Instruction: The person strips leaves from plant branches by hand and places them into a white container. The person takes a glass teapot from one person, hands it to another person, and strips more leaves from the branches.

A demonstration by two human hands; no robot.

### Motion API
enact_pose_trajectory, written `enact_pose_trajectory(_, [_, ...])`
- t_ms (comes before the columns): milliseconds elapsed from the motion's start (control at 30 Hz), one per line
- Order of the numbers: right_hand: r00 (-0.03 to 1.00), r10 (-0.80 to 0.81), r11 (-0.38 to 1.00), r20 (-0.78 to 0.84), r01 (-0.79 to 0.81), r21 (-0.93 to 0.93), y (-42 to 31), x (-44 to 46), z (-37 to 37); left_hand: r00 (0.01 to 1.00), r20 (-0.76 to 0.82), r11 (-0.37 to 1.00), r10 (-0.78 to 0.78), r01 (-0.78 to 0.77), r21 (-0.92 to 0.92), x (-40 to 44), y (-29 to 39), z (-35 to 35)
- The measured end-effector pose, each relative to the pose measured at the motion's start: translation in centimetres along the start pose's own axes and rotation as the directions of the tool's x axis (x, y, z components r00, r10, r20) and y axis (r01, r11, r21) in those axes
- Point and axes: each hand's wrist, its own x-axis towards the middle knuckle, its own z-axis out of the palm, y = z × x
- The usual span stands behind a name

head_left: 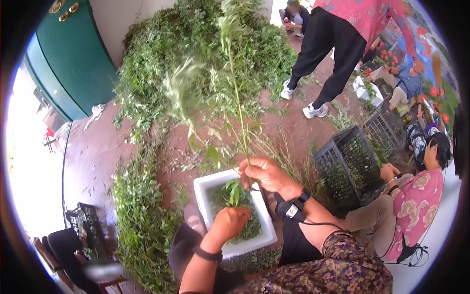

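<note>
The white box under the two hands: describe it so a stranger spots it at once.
From the big green heap, come down the floor to the left hand and right hand. Beneath them sits an open, squarish white box with greens inside. Unlike the farther white box near the dark crates, it stands between the wearer's feet.

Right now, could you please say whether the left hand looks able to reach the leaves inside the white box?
Probably yes: the left hand appears over the open white box, with nothing visible blocking the leaves below, though it seems to hold a sprig.
</note>
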Motion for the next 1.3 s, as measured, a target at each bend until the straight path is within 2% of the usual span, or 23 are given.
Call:
enact_pose_trajectory(100, [0.998, -0.044, 0.999, -0.046, 0.042, -0.026, 1.1, 1.0, 0.8, 0.969, -0.132, 0.978, 0.210, -0.211, 0.005, 0.4, -0.5, -0.6])
enact_pose_trajectory(167, [0.997, -0.015, 0.999, -0.081, 0.012, -0.033, 1.4, 1.5, 2.0, 0.894, -0.335, 0.954, 0.299, -0.288, 0.083, 0.7, 0.0, -1.0])
enact_pose_trajectory(233, [0.993, -0.065, 0.992, -0.103, 0.052, -0.117, 1.8, 1.7, 2.3, 0.817, -0.492, 0.952, 0.299, -0.288, 0.101, 0.8, 0.3, -1.3])
enact_pose_trajectory(267, [0.992, -0.066, 0.987, -0.112, 0.048, -0.155, 1.9, 1.7, 2.4, 0.735, -0.610, 0.947, 0.296, -0.312, 0.083, 0.6, 0.6, -1.6])
enact_pose_trajectory(300, [0.991, -0.065, 0.981, -0.121, 0.041, -0.190, 2.1, 1.8, 2.6, 0.695, -0.686, 0.966, 0.215, -0.254, 0.045, 0.3, 0.8, -2.0])
enact_pose_trajectory(367, [0.975, -0.031, 0.972, -0.218, -0.022, -0.236, 2.4, 1.5, 3.0, 0.591, -0.806, 0.988, 0.039, -0.144, -0.057, -0.2, 0.9, -2.3])
enact_pose_trajectory(400, [0.962, 0.005, 0.964, -0.271, -0.078, -0.256, 2.5, 1.4, 2.9, 0.501, -0.858, 0.986, 0.118, -0.163, 0.040, 0.3, 0.3, -2.5])
enact_pose_trajectory(433, [0.946, 0.059, 0.954, -0.319, -0.148, -0.261, 3.1, 1.1, 3.1, 0.425, -0.902, 0.978, 0.070, -0.206, -0.021, 0.9, -0.3, -2.1])
enact_pose_trajectory(467, [0.935, -0.024, 0.935, -0.353, -0.104, -0.338, 2.8, 0.7, 3.9, 0.481, -0.876, 0.981, -0.036, -0.149, -0.123, 0.6, -0.2, -2.1])
enact_pose_trajectory(500, [0.938, -0.048, 0.975, -0.344, -0.031, -0.219, 3.7, 0.9, 3.5, 0.470, -0.873, 0.946, -0.127, -0.206, -0.249, 1.1, 0.2, -2.0])
enact_pose_trajectory(533, [0.939, -0.069, 0.976, -0.338, -0.007, -0.219, 4.1, 0.8, 3.2, 0.527, -0.831, 0.923, -0.179, -0.203, -0.328, 1.2, 0.5, -1.9])
enact_pose_trajectory(567, [0.928, -0.093, 0.968, -0.361, 0.000, -0.250, 4.0, 0.5, 3.3, 0.533, -0.833, 0.918, -0.150, -0.239, -0.318, 2.0, -0.7, -1.0])
enact_pose_trajectory(600, [0.934, -0.146, 0.956, -0.326, 0.049, -0.289, 4.0, 0.2, 3.0, 0.528, -0.839, 0.861, -0.134, -0.357, -0.362, 2.8, -0.8, -0.5])
enact_pose_trajectory(633, [0.934, -0.206, 0.938, -0.293, 0.103, -0.332, 3.8, 0.1, 2.8, 0.510, -0.853, 0.928, -0.108, -0.255, -0.270, 3.3, -1.0, -0.1])
enact_pose_trajectory(700, [0.924, -0.235, 0.914, -0.302, 0.105, -0.392, 3.2, 0.0, 2.7, 0.477, -0.869, 0.887, -0.131, -0.335, -0.318, 4.4, -0.7, -0.1])
enact_pose_trajectory(800, [0.909, -0.254, 0.916, -0.331, 0.117, -0.383, 2.3, 0.1, 2.4, 0.606, -0.769, 0.867, -0.204, -0.253, -0.429, 5.1, 1.3, -0.8])
enact_pose_trajectory(833, [0.901, -0.256, 0.923, -0.350, 0.119, -0.367, 2.0, 0.2, 2.0, 0.613, -0.781, 0.914, -0.120, -0.240, -0.329, 5.7, 1.2, -0.8])
enact_pose_trajectory(900, [0.899, -0.275, 0.919, -0.340, 0.141, -0.368, 1.7, 0.2, 1.4, 0.707, -0.705, 0.964, -0.062, -0.139, -0.225, 6.1, 1.9, -1.1])
enact_pose_trajectory(1000, [0.889, -0.329, 0.872, -0.319, 0.156, -0.464, 0.8, 0.2, 0.9, 0.676, -0.736, 0.945, -0.024, -0.225, -0.238, 7.7, 2.1, -0.5])
enact_pose_trajectory(1067, [0.880, -0.393, 0.794, -0.267, 0.178, -0.581, 0.8, 0.0, 0.4, 0.766, -0.631, 0.894, -0.118, -0.195, -0.404, 7.9, 2.3, -0.5])
enact_pose_trajectory(1133, [0.851, -0.430, 0.785, -0.302, 0.187, -0.591, 1.0, 0.2, 0.6, 0.794, -0.598, 0.842, -0.112, -0.244, -0.481, 7.9, 2.8, -0.9])
enact_pose_trajectory(1200, [0.839, -0.437, 0.777, -0.323, 0.171, -0.606, 0.8, 0.2, 0.7, 0.757, -0.653, 0.792, -0.024, -0.384, -0.475, 7.9, 3.4, -1.3])
enact_pose_trajectory(1300, [0.848, -0.413, 0.746, -0.334, 0.104, -0.658, 0.5, 0.2, 1.1, 0.756, -0.654, 0.784, 0.015, -0.415, -0.462, 7.7, 2.9, -1.4])
